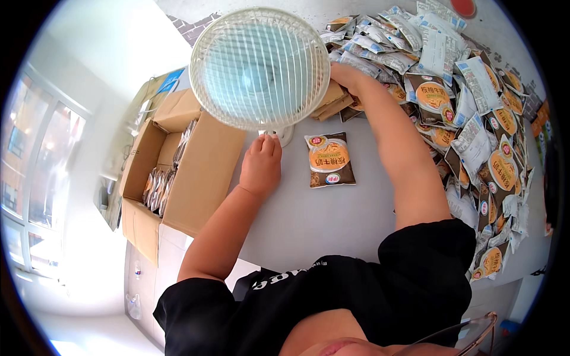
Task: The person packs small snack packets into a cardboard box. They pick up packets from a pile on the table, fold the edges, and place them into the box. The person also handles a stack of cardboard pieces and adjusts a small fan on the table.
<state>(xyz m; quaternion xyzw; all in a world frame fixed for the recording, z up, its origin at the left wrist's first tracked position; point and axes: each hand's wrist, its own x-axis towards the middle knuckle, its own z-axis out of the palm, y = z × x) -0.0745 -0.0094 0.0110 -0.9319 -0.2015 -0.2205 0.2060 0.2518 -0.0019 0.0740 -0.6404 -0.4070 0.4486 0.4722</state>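
Observation:
An electric fan (pixel 260 66) with a pale wire grille and bluish blades stands upright before me. My left hand (pixel 262 167) is at the fan's white base (pixel 285 135), fingertips against its front; whether they grip it I cannot tell. My right hand (pixel 346 76) reaches to the right rim of the grille, its fingers mostly hidden behind it. Between my forearms a brown and orange plastic milk pouch (pixel 330 159) lies flat on the grey table (pixel 311 222), its print upside down to me.
At left sits an open cardboard box (pixel 200 173) with pouches (pixel 158 189) standing in rows. A large heap of similar pouches (pixel 434 100) covers the right side, beyond my right arm. Flat cardboard pieces (pixel 331 102) lie behind the fan. Windows (pixel 44 164) are at far left.

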